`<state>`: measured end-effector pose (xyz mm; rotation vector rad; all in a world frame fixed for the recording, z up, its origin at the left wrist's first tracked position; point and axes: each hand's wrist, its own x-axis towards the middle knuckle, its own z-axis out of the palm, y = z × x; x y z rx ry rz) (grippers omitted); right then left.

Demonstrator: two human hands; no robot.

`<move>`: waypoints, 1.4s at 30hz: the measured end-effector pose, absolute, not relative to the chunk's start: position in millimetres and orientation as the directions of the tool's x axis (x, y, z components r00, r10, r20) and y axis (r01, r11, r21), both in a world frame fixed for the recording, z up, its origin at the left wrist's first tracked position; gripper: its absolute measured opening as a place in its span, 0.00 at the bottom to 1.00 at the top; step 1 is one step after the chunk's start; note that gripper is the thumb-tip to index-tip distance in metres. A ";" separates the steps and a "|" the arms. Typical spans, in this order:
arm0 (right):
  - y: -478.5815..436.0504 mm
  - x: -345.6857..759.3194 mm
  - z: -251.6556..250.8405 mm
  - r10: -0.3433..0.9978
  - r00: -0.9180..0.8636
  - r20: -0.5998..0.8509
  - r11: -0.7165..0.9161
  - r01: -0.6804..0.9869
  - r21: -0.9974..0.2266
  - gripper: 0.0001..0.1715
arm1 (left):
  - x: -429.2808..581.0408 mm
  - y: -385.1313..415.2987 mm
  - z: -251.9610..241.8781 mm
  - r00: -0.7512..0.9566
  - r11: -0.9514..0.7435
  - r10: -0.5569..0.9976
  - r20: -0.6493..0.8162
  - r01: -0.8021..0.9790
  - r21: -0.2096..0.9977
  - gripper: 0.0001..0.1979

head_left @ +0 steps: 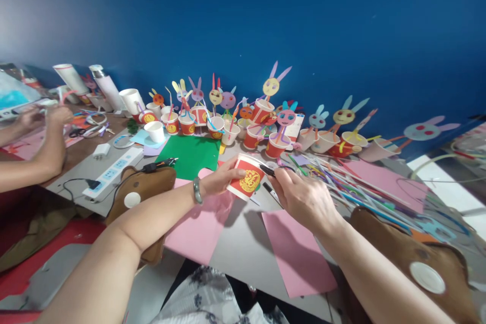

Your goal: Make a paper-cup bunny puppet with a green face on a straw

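"Along the back, what takes up the most room?"

"A blue wall [243, 20], and below it a grey table [239, 238]."

"And on the table?"

"A row of paper cups [187, 124], many carrying rabbit faces [271, 87] cut from coloured paper. Nearer the person lie pink sheets [299, 253], then a smaller green sheet [189, 157] just in front of the cups."

"What about the hands?"

"The right hand [304, 195] has its fingers closed around something; the left hand [224, 174] is clamped on a red-and-white cup [246, 182], thumb across its printed side."

"Where is that cup?"

"Between the two hands, tilted, over the table — in front of the row."

"And the smallest thing?"

"A dark tool [268, 170] in the right hand's grip, by the cup's upper edge — whether it touches, I cannot tell."
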<state>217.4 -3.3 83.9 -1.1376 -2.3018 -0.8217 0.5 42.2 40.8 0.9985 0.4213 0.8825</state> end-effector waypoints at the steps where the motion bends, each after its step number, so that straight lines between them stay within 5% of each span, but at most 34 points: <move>1: -3.4 217.7 83.9 0.560 -0.565 0.607 0.492 0.815 0.305 0.20 | 0.1 42.2 41.2 0.601 0.253 0.796 0.069 -0.434 0.865 0.33; 28: -6.3 218.5 91.6 0.569 -0.601 0.562 0.595 0.772 0.223 0.20 | -8.3 41.9 48.6 0.760 0.416 0.650 -0.014 -0.340 0.843 0.30; 42: -5.7 219.8 89.5 0.521 -0.607 0.601 0.545 0.778 0.314 0.20 | -9.5 40.9 52.3 0.756 0.398 0.654 -0.016 -0.327 0.857 0.28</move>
